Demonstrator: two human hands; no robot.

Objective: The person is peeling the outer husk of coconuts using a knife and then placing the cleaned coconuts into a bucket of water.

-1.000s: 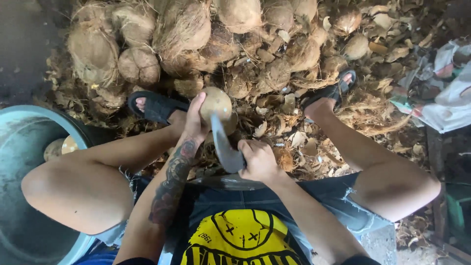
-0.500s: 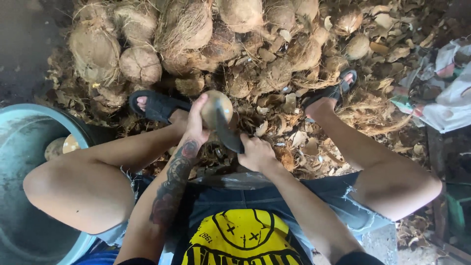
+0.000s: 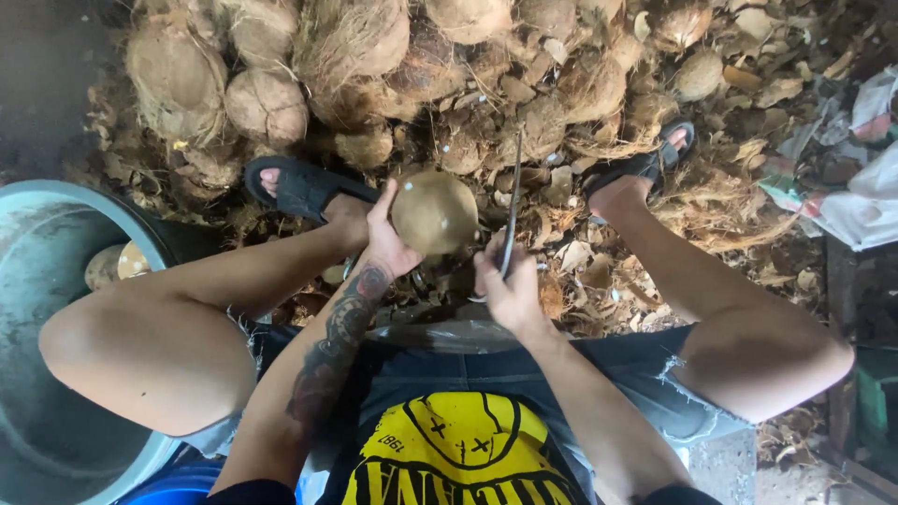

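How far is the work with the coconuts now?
Done: a few peeled pieces lie in the basin. In hand: left hand holds a husked coconut, right hand holds the knife beside it. Left: a big pile of coconuts beyond the feet.

A heap of husked coconuts lies ahead, with dry husk scraps littering the ground — a grey tub stands at the left, and crumpled plastic lies at the right.

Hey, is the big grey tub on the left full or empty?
Nearly empty: the big grey tub shows mostly bare inner wall, with only a couple of pale round coconut pieces inside.
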